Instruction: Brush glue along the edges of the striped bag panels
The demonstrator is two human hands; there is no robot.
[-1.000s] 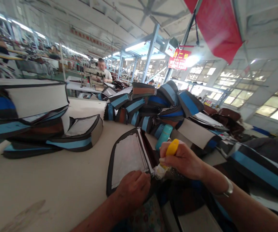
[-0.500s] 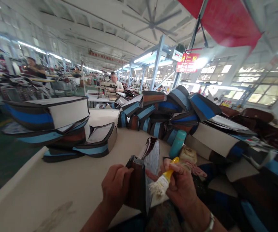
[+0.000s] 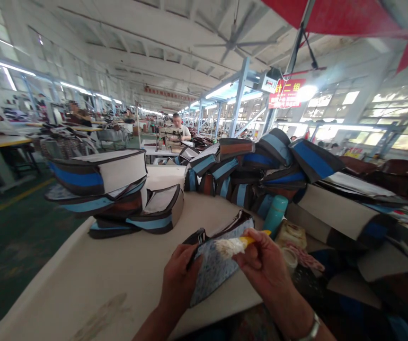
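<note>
My left hand (image 3: pixel 180 277) grips the near left edge of a fabric piece (image 3: pixel 216 265), whose speckled blue-grey face is turned up. Dark edging runs along the far side of the piece. In my right hand (image 3: pixel 266 265) is a brush (image 3: pixel 233 247) with a yellow handle, pinched between thumb and fingers. Its whitish, clotted bristles point left over the fabric; whether they touch it I cannot tell. Right of the fabric stands a teal bottle (image 3: pixel 275 213), close to a yellowish container (image 3: pixel 292 235) and a pink cloth (image 3: pixel 306 258).
Striped box-shaped pieces (image 3: pixel 154 208) are stacked at the left on the pale table (image 3: pixel 126 265). A higher heap of striped pieces (image 3: pixel 271 156) fills the back, and more lie at the right. Beyond, a person (image 3: pixel 178 130) sits at a sewing machine.
The fabric piece has turned from its brown and grey side to its speckled face and lies flatter. The brush now points more to the left. The view has shifted left.
</note>
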